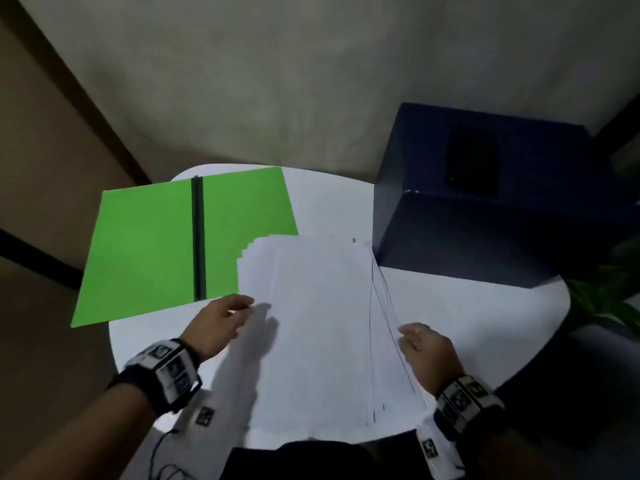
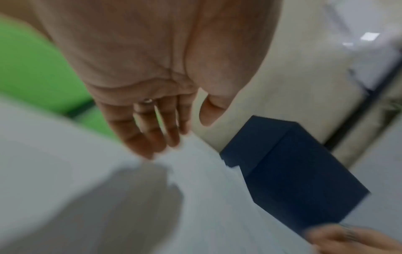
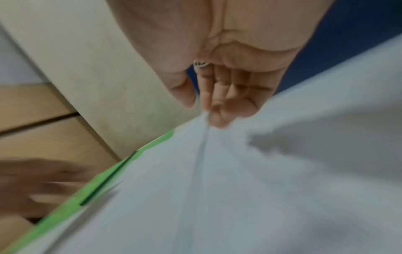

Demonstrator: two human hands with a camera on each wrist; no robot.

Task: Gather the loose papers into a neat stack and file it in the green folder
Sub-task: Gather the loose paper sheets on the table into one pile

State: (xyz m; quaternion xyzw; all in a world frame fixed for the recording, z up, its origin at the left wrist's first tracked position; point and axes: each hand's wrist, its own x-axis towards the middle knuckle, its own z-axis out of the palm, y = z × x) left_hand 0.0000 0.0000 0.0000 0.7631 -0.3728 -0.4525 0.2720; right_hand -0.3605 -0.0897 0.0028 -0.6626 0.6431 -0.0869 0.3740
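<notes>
White papers (image 1: 311, 327) lie fanned at the bench (image 1: 485, 317) centre, their far left corner overlapping the open green folder (image 1: 145, 244) at ten o'clock. My right grip (image 1: 427, 348) pinches their right edge; my left grip (image 1: 221, 323) hovers slack-fingered at their left edge, holding nothing. Dark blue box (image 1: 485, 216) at two o'clock.

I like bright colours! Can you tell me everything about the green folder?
The green folder lies open and flat on the white table, its left part sticking out past the edge. It looks like thin card, with a dark strip down the middle fold. The loose papers overlap its right near corner. Neither hand touches it.
</notes>
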